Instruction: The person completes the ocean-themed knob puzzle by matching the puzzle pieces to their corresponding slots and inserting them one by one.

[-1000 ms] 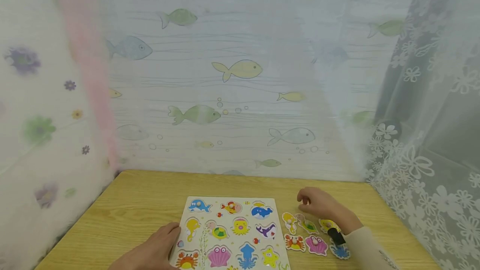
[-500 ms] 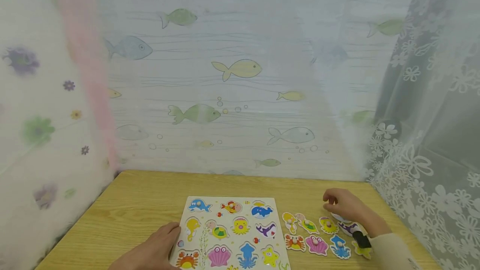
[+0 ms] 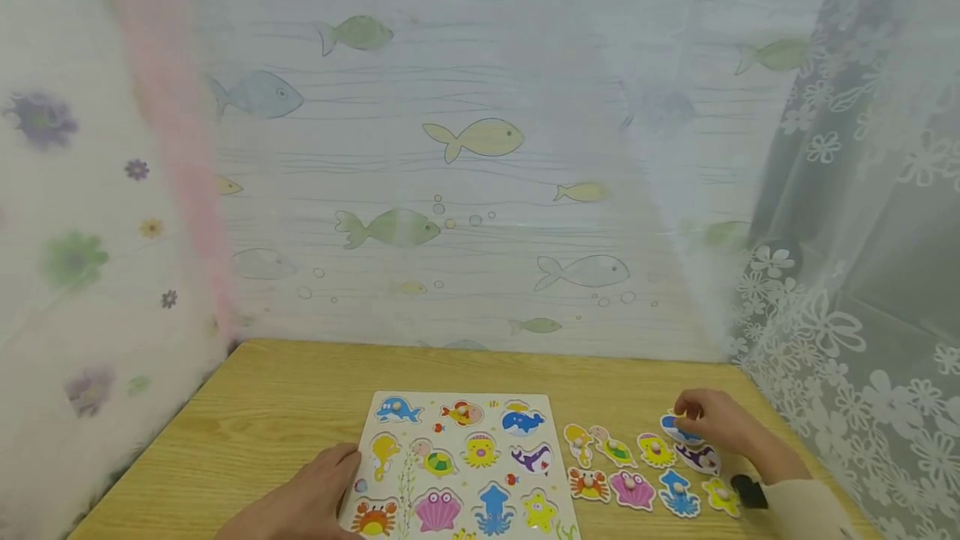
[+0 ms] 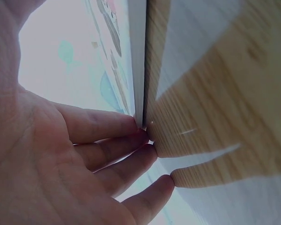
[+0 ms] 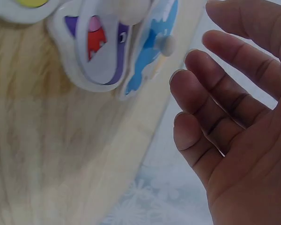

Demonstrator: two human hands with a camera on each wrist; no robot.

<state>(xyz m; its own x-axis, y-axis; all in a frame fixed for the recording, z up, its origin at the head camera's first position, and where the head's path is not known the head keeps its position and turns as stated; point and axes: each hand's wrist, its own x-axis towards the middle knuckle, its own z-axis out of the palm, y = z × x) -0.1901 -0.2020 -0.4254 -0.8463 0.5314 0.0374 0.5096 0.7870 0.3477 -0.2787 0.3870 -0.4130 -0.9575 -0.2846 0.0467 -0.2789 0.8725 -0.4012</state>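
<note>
My left hand [image 3: 307, 494] rests at the left edge of the wooden puzzle board [image 3: 408, 482]. In the left wrist view its nearly straight fingertips touch the board's side edge [image 4: 138, 61] and the tabletop. My right hand [image 3: 723, 423] hovers over the blue whale piece [image 3: 667, 422], covering part of it in the head view. Its fingers are loosely bent and hold nothing. In the right wrist view, the fingers [image 5: 187, 89] stand apart from the whale's knob [image 5: 166, 45]. Just in front lies the purple shark piece [image 3: 697, 458].
Beside the board lie knobbed pieces: a seahorse [image 3: 577, 445], turtle [image 3: 618, 451], octopus [image 3: 657, 450], crab [image 3: 588, 486], pink shell [image 3: 632, 490], squid [image 3: 678, 494] and starfish [image 3: 722, 496]. A dolphin [image 3: 398, 409] and a fish [image 3: 461, 413] sit in the board. Curtains surround the wooden table [image 3: 300, 373].
My right hand has moved right, from above the turtle and octopus to the whale, uncovering the octopus, squid, shark and starfish pieces. The left hand stays at the board's edge.
</note>
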